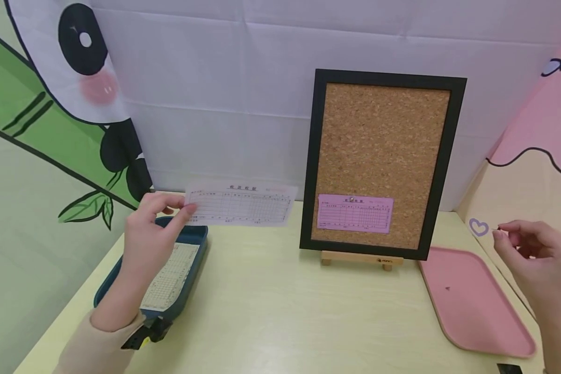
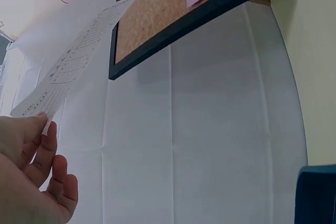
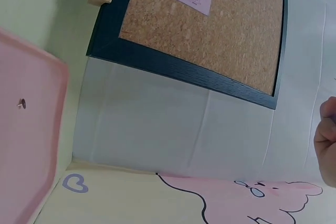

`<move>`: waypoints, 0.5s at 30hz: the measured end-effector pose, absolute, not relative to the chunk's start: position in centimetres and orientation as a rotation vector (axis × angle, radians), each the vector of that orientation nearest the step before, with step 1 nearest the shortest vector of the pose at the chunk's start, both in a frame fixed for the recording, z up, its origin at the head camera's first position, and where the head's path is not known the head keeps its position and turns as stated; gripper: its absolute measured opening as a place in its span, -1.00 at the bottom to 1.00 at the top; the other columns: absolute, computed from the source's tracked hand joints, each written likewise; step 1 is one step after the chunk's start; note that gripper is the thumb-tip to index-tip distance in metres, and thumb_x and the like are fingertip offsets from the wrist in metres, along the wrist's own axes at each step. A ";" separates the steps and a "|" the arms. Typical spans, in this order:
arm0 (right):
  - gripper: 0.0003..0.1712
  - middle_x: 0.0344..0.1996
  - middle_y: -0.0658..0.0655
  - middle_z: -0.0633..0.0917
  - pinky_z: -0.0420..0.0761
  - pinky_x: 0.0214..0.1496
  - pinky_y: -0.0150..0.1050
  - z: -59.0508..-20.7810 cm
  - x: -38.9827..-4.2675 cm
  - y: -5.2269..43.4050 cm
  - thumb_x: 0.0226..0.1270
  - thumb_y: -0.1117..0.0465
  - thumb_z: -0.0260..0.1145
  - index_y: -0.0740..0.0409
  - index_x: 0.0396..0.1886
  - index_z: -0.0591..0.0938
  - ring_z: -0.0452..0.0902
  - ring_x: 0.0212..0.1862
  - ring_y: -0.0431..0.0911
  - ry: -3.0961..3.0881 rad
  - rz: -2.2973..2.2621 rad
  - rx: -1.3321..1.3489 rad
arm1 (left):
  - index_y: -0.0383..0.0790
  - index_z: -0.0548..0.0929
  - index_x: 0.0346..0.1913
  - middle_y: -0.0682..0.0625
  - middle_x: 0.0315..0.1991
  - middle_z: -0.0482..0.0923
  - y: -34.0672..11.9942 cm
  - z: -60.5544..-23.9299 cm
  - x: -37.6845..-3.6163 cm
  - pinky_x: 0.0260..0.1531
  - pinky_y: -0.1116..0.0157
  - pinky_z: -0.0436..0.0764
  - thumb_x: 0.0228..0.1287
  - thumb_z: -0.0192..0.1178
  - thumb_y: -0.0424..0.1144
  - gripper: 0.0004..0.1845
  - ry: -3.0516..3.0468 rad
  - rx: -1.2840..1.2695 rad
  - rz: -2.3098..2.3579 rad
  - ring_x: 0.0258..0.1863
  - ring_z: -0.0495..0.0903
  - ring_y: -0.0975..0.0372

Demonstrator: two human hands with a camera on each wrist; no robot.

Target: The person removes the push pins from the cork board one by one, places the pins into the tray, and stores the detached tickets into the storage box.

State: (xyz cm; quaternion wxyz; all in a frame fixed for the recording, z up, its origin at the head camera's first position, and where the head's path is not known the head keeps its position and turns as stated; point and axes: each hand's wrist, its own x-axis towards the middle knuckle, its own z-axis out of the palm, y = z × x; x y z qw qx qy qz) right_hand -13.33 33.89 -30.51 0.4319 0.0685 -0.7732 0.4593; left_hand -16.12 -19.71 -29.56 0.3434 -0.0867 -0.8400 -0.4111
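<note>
The white receipt slip [image 1: 241, 204] is lifted above the blue tray [image 1: 194, 270], pinched at one end by the left hand [image 1: 151, 228], not yet on the cork board [image 1: 382, 161], where one pink slip [image 1: 355, 213] is already pinned. The right hand [image 1: 533, 249] pinches what looks like a pushpin [image 1: 497, 229] near the pink tray [image 1: 477, 306], which has one pin [image 1: 447, 288] left. More forms [image 1: 170, 276] wait in the blue tray on the tabletop [image 1: 280, 311], so the pinning seems roughly a third done.
</note>
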 end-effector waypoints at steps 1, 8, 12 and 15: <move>-0.85 -0.65 -0.15 0.51 0.32 -0.55 -0.61 -30.6 -13.3 34.1 -0.03 0.60 0.30 0.55 -0.37 0.61 0.37 -0.63 -0.36 -1.942 1.145 0.148 | -0.27 0.68 -0.20 0.06 -0.25 0.56 -20.1 -29.7 -16.1 -0.32 0.56 0.37 0.21 0.28 -0.24 -0.83 -2.186 -0.219 -1.055 -0.18 0.32 0.38; -0.86 -0.66 -0.14 0.50 0.27 -0.62 -0.56 -31.6 -13.3 35.4 -0.03 0.64 0.25 0.54 -0.39 0.60 0.36 -0.65 -0.35 -1.974 1.173 0.136 | -0.32 0.67 -0.23 0.28 -0.31 0.48 -22.3 -30.4 -15.7 -0.22 0.52 0.29 0.19 0.29 -0.29 -0.84 -2.182 -0.160 -1.000 -0.19 0.29 0.43; -0.85 -0.68 -0.15 0.51 0.27 -0.64 -0.54 -32.3 -13.2 35.9 -0.02 0.64 0.26 0.47 -0.41 0.63 0.37 -0.66 -0.36 -2.000 1.173 0.102 | -0.35 0.68 -0.25 0.47 -0.36 0.41 -23.7 -31.0 -15.6 -0.23 0.53 0.26 0.15 0.32 -0.33 -0.86 -2.168 -0.134 -0.959 -0.22 0.28 0.46; -0.85 -0.69 -0.16 0.51 0.29 -0.64 -0.55 -32.8 -13.2 36.2 -0.03 0.64 0.27 0.44 -0.42 0.63 0.39 -0.66 -0.37 -2.020 1.166 0.070 | -0.37 0.68 -0.27 0.55 -0.39 0.37 -24.7 -31.2 -15.6 -0.23 0.54 0.25 0.12 0.33 -0.37 -0.86 -2.154 -0.134 -0.927 -0.23 0.27 0.49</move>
